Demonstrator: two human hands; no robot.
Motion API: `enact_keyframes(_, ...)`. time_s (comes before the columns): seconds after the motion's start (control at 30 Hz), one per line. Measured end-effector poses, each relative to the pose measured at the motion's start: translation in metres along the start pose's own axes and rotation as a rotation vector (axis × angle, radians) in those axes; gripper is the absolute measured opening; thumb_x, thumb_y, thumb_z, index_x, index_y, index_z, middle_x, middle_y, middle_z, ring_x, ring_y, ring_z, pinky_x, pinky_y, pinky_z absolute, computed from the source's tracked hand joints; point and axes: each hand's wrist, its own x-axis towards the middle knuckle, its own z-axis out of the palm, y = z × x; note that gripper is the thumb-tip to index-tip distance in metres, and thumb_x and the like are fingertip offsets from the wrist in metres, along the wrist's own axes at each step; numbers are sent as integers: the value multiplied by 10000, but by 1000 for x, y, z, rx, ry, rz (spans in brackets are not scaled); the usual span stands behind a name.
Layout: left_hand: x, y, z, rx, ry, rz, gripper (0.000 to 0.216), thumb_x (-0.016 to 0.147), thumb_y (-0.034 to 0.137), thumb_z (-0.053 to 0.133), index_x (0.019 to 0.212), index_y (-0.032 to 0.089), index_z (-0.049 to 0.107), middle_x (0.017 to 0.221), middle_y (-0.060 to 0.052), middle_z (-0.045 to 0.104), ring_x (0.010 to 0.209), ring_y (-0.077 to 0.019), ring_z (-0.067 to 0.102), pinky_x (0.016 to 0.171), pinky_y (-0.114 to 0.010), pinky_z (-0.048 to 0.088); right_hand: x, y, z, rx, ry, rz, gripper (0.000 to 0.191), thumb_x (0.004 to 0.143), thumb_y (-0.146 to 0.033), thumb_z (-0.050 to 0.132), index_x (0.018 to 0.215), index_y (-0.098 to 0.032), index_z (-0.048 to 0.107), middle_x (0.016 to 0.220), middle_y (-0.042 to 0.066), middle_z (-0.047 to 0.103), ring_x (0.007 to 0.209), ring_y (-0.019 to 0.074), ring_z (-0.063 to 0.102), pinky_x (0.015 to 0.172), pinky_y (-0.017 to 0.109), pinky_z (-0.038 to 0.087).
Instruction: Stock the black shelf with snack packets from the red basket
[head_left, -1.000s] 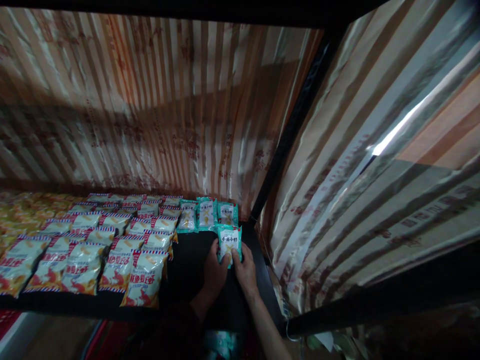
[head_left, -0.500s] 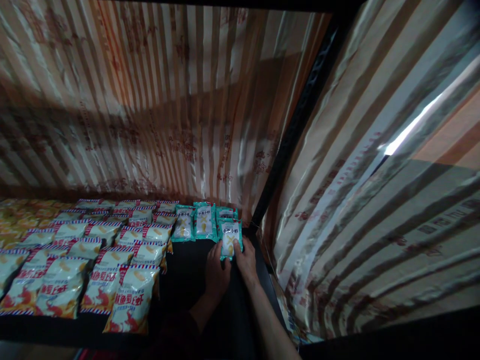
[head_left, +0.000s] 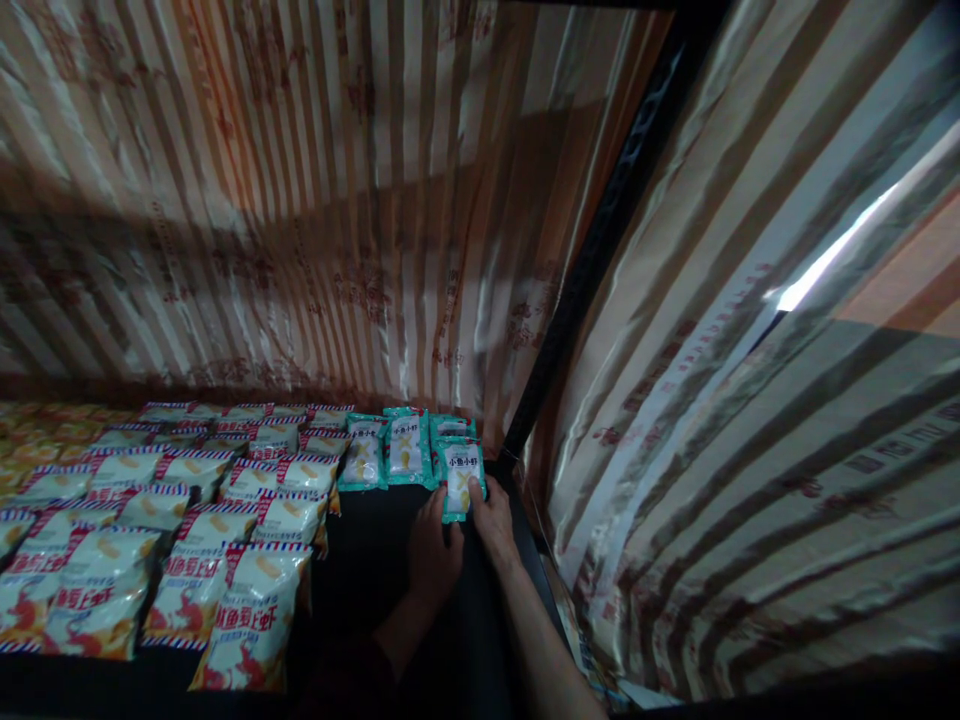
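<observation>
A small teal-and-white snack packet (head_left: 463, 470) is held upright between my two hands near the shelf's right end. My right hand (head_left: 493, 522) grips its right side, thumb laid across the front. At the lower left edge, my left hand (head_left: 436, 548) closes its curled fingers against the same packet. Directly behind it stands another teal packet (head_left: 452, 426), partly covered. Two more packets, a middle one (head_left: 407, 447) and a left one (head_left: 364, 455), lean in line to the left.
Several rows of larger white-and-red snack bags (head_left: 251, 620) fill the left of the black shelf (head_left: 360, 560). Small yellow packs (head_left: 52, 435) lie at far left. A black upright post (head_left: 581, 280) rises behind my hands, and striped sheeting (head_left: 420, 220) hangs at the back and right.
The view has shifted slightly, so the large bags appear a little lower and further left. My hands stay on the teal packet, with almost no movement.
</observation>
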Motion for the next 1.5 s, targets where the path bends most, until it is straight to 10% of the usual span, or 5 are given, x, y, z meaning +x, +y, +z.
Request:
enact_keyframes(1.2,7,1,8,-17,-1,56,485,850,201,376,1322,121,450,1342,-138,518,1240,-238,476,1046,-445,391,-1,0,-7,152,32,73,532,785,-566,459,1052,-139,631,940,113,711,856,245,658,743,336,511)
enact_keyframes(1.5,11,16,8,-75,-209,112,552,822,200,401,1363,91,407,1379,-153,479,1285,-236,434,1051,-413,401,1,1,-24,-55,171,110,634,799,-582,336,1087,-94,618,1052,193,676,980,307,628,859,408,464)
